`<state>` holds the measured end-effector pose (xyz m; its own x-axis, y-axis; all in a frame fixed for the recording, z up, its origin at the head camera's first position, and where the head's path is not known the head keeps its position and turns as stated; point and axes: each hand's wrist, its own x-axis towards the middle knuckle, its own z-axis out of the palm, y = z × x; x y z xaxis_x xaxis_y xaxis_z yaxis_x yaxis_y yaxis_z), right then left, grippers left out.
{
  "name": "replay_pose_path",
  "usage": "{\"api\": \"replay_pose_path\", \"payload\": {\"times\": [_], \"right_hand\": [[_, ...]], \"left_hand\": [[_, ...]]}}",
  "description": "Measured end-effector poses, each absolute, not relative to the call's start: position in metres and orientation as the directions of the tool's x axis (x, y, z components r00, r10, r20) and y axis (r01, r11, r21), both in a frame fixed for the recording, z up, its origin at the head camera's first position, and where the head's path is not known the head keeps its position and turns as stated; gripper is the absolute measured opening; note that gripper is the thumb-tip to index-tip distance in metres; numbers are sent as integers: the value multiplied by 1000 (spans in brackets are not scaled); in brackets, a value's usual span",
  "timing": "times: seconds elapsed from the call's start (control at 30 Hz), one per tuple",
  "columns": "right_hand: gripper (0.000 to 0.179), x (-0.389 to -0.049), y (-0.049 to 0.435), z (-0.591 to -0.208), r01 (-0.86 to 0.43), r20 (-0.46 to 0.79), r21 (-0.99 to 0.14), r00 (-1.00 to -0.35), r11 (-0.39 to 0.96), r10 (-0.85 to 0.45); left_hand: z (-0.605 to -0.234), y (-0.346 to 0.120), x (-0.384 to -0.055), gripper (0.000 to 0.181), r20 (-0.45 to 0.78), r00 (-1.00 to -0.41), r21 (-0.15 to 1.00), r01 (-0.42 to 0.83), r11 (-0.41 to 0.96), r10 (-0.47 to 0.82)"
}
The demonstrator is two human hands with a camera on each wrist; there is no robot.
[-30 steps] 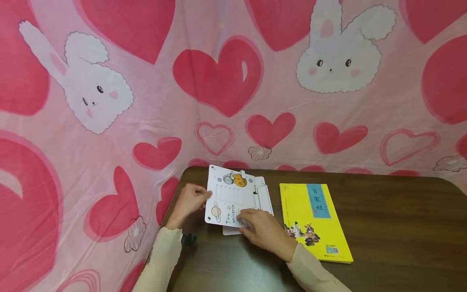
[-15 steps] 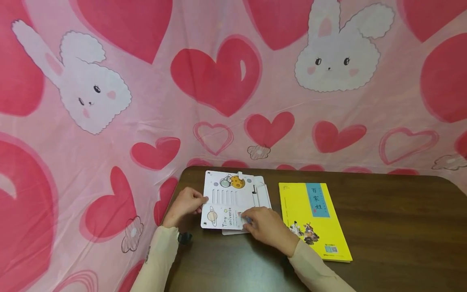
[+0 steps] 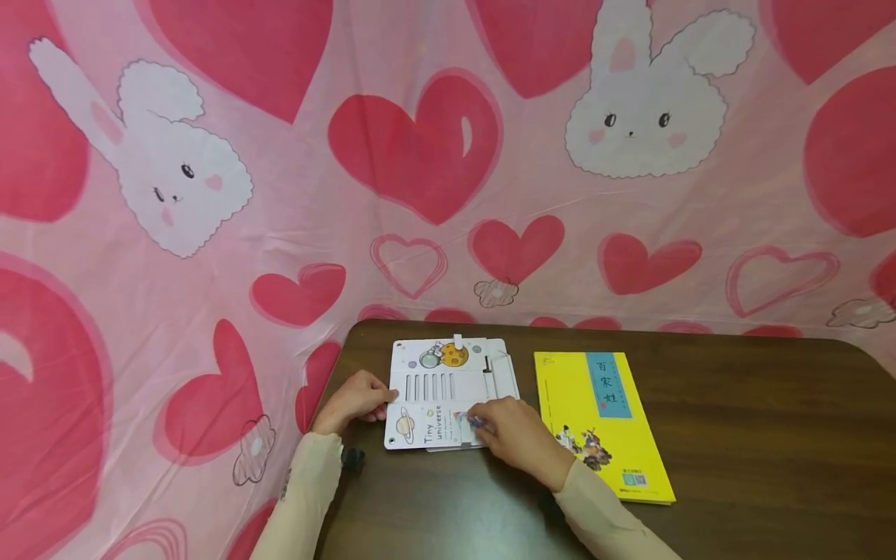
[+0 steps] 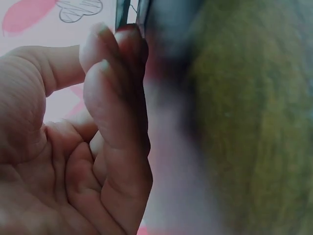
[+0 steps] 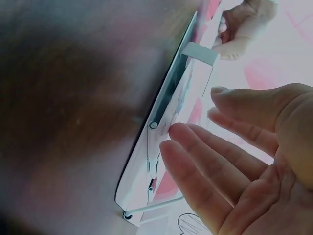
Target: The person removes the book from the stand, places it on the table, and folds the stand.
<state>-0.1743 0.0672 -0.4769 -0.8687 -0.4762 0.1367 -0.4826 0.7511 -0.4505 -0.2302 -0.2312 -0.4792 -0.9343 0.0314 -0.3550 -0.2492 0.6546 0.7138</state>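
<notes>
A white book stand lies folded near the table's left end, printed with an astronaut, a ringed planet and "Tiny universe". It has a row of slots. My left hand pinches its left edge between thumb and fingers; in the left wrist view the fingertips are bent at that edge. Over the stand's front right part, my right hand rests its fingertips on the printed panel. In the right wrist view its fingers reach out nearly straight beside the stand, where a grey clip hooks over the edge.
A yellow book with a blue title label lies right of the stand, close to my right forearm. The dark wooden table runs on to the right. A pink cloth with hearts and rabbits hangs behind and at the left.
The stand's left side has come down from a raised tilt to lie flat. My left hand has lowered with it. My right hand has stayed over the front right part.
</notes>
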Motion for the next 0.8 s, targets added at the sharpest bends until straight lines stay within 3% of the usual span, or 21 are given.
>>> {"api": "replay_pose_path", "payload": {"times": [0.33,0.67,0.8], "right_hand": [[21,-176,70,-476,-341,112,-492,-937,801,-330],[28,-177,71,-481,-239,140,-384,-970,892,-199],[22,-178,74,-480,-221,128,-367,-974,903,-186]], "left_hand": [[-483,-231,-231,27,-375,-927,696,-262,668,27],[-481,-232,-229,26,-369,-929,709,-251,659,43],[-483,-234,-230,26,-372,-927,710,-246,659,55]]}}
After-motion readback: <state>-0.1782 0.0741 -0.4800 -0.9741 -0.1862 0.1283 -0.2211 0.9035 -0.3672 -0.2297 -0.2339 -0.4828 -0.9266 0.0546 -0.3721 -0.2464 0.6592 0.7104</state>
